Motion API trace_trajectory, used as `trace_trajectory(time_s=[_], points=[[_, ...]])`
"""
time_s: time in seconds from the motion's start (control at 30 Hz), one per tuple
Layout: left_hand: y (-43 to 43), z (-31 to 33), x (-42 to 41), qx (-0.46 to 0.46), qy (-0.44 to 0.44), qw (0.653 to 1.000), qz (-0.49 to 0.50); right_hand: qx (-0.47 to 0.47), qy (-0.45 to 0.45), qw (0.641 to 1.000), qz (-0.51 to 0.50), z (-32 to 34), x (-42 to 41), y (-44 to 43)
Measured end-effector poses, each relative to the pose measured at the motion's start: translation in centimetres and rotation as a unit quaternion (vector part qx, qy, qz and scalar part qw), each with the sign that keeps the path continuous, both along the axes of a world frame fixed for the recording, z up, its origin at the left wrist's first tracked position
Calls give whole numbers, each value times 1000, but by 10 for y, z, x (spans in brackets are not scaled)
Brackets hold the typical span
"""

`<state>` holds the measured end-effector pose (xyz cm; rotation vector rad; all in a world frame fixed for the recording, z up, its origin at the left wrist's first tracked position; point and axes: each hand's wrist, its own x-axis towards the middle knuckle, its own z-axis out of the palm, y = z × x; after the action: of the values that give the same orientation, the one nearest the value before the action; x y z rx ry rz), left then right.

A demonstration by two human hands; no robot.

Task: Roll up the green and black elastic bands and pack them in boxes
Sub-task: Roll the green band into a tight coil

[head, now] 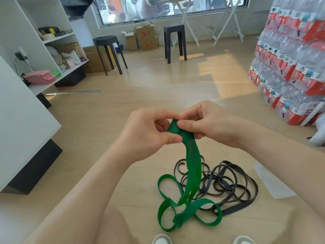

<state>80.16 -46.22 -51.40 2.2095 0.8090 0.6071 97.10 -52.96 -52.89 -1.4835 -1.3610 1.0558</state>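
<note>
Shoe tips (162, 240) sit at the near edge of the view, with both forearms reaching forward above them. Left hand (149, 132) and right hand (212, 125) meet at mid-frame. Each pinches the top end of the green band (192, 173) between thumb and curled fingers (184, 124), and the two grips touch, one on each side of the strip. Neither hand is nearer — both hold the band.

Key relation: from the pinch, the band's long axis runs down and slightly right, hanging free to the floor (105, 120). Its remaining length lies there in loose loops just ahead of the shoes. The free length is therefore below the fingers, so a roll started at the held end would have to draw the strip upward. The loops cross one another and overlap the near-left edge of the black band (233, 180), which is heaped in a tangle just beyond and to the right — a likely snag point.

Surface: pale wood-pattern floor, with a white sheet (270, 184) lying right of the black band.

Room: white shelving (52, 37) at left. Dark stools (107, 43) and cardboard boxes (146, 35) stand toward the far wall, which has a window. Stacked packs of bottled water (290, 50) at right. Whether those cartons are the packing boxes cannot be told.
</note>
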Motion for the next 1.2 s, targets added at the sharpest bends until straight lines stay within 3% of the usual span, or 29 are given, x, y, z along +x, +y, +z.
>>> trace_trajectory(time_s=[0.13, 0.23, 0.33, 0.5, 0.57, 0.73, 1.0, 1.2], points=[[4, 1, -1, -147, -119, 982, 22, 53, 95, 992, -67, -3, 1, 3], [0, 1, 3, -186, -139, 972, 24, 79, 140, 984, -78, -2, -4, 3], [1, 1, 6, -164, -168, 970, 57, 79, 147, 983, -77, -1, -7, 3], [-1, -2, 7, -56, -160, 982, 88, -26, 204, 979, 10, 6, -1, 1], [-4, -2, 7, -41, -154, 984, 84, -39, 183, 982, 21, 8, 0, 0], [-2, -2, 8, -22, -156, 982, 102, -13, 114, 993, -16, 6, -3, 0], [-3, -1, 12, -49, -217, 967, 125, 15, 280, 960, -14, 0, -14, 5], [1, -5, 13, -20, -239, 960, 144, 19, 209, 977, -34, -1, -21, 10]])
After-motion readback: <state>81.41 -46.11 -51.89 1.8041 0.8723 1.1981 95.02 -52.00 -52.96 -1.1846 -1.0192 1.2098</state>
